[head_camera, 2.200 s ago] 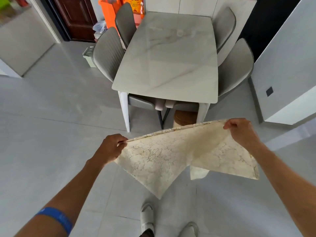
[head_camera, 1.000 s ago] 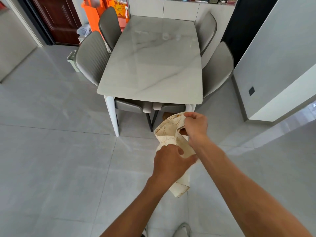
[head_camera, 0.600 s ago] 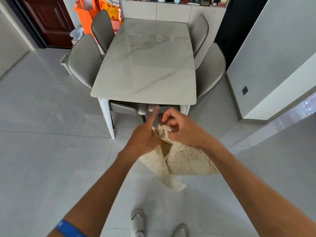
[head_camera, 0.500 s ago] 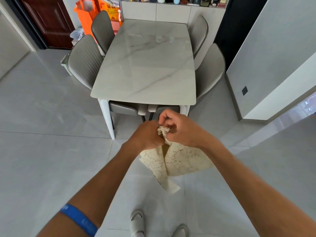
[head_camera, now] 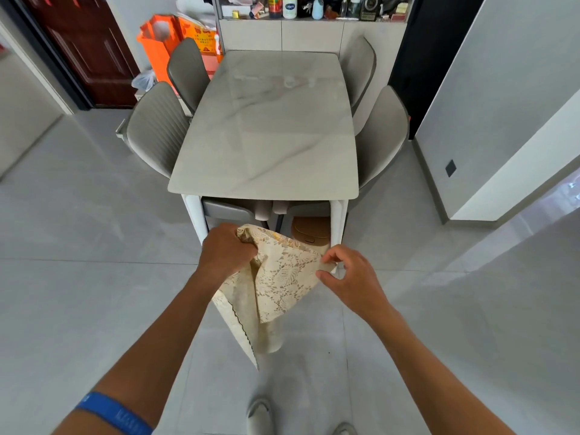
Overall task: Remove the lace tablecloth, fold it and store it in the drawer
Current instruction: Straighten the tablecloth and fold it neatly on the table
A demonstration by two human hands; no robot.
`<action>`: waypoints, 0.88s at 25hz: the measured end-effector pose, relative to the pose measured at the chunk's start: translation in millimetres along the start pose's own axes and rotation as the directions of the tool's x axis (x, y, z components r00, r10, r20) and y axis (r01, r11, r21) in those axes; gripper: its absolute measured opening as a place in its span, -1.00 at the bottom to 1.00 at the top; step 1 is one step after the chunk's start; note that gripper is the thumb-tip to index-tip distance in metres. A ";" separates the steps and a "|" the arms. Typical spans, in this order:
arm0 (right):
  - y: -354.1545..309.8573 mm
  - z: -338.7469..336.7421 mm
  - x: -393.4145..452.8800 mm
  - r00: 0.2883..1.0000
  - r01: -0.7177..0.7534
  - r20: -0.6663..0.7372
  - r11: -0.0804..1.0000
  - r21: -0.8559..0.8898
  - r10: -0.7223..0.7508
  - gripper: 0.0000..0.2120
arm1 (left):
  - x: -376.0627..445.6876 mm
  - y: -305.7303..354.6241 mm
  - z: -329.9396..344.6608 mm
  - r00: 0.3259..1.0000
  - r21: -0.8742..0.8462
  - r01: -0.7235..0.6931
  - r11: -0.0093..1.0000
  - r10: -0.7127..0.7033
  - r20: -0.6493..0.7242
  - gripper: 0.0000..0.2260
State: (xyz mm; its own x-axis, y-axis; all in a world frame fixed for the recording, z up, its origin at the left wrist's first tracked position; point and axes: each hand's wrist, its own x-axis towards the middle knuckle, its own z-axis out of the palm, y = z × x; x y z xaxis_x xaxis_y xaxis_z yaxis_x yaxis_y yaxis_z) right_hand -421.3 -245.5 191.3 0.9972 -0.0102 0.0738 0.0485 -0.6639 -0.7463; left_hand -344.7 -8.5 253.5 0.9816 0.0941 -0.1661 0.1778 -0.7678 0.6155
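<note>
The cream lace tablecloth (head_camera: 276, 284) hangs folded in the air in front of me, below the near end of the marble dining table (head_camera: 270, 130). My left hand (head_camera: 227, 249) grips a bunched top corner of the cloth in a fist. My right hand (head_camera: 346, 274) pinches the cloth's right corner between thumb and fingers. The cloth sags between the two hands, and its lower folds taper to a point above the floor. No drawer is visible.
Several grey chairs (head_camera: 157, 130) stand tucked around the table. A sideboard (head_camera: 310, 32) with bottles and jars stands behind it. Orange bags (head_camera: 166, 45) and a dark red door (head_camera: 84, 48) are at the back left. A grey wall corner (head_camera: 502, 120) rises on the right.
The hands, pressed together on the bunched cloth half a second ago, have moved apart. The right hand slid out to a corner, spreading the cloth between them.
</note>
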 end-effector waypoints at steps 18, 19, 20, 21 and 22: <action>-33.0 25.6 9.2 0.998 0.058 -0.035 0.981 0.187 -0.052 -0.69 | 3.9 -26.2 -23.8 0.998 -0.070 0.050 0.996 -0.052 -0.026 -0.82; -34.5 27.3 7.3 0.998 0.065 -0.009 0.985 0.161 -0.065 -0.70 | 4.6 -26.6 -22.8 0.998 -0.070 0.053 0.996 -0.055 -0.023 -0.84; -35.9 29.3 5.4 0.998 0.063 0.011 0.987 0.151 -0.065 -0.69 | 5.4 -27.1 -21.5 0.998 -0.065 0.053 0.996 -0.055 -0.019 -0.86; -37.2 30.5 4.4 0.999 0.040 0.021 0.985 0.169 -0.044 -0.69 | 6.3 -27.4 -20.1 0.998 -0.062 0.055 0.997 -0.056 -0.016 -0.88; -38.9 30.3 4.6 1.000 -0.010 0.029 0.973 0.231 0.003 -0.69 | 7.2 -27.6 -19.0 0.998 -0.063 0.054 0.997 -0.055 -0.017 -0.90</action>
State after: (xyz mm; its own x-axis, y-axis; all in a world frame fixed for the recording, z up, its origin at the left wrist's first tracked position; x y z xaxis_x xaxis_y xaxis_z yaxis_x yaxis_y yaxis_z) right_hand -416.9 -197.1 200.6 0.9986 0.0091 0.0523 0.0504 -0.4727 -0.8798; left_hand -341.2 25.4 250.0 0.9714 0.1471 -0.1864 0.2344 -0.7200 0.6532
